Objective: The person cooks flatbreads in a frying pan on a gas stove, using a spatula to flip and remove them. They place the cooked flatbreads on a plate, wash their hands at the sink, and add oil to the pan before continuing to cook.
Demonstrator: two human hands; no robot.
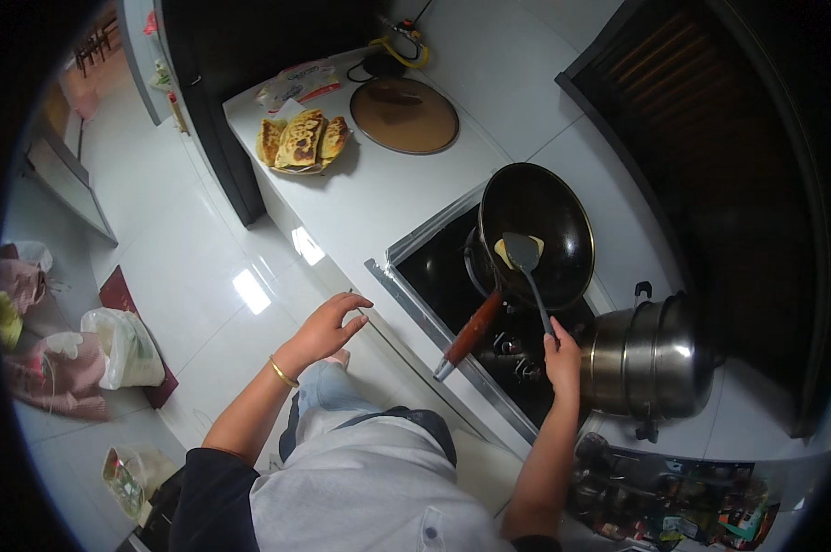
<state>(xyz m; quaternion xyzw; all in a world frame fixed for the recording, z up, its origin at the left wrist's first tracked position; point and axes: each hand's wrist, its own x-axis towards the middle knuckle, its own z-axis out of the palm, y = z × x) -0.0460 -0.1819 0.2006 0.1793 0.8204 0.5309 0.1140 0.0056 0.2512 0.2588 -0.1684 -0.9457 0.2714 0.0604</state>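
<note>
My right hand [562, 359] grips the handle of a dark spatula [523, 252], whose blade lies over a pale yellow piece of food [503, 254] inside a black wok [560, 207]. The wok rests on the left part of a black gas stove [436, 265], and its brown wooden handle [474, 331] points towards me. My left hand [329, 328], with a gold bangle at the wrist, is held in the air beside the counter edge, its fingers apart and nothing in them. Farther left on the counter, a plate of browned folded flatbreads [301, 140] stands near a round pan lid [407, 117].
A tall steel steamer pot [646, 359] stands right of the wok, close to my right forearm. Jars and packets [663, 497] crowd the lower right. A plastic food package [298, 86] lies behind the flatbreads. Bags [122, 348] sit on the floor at left.
</note>
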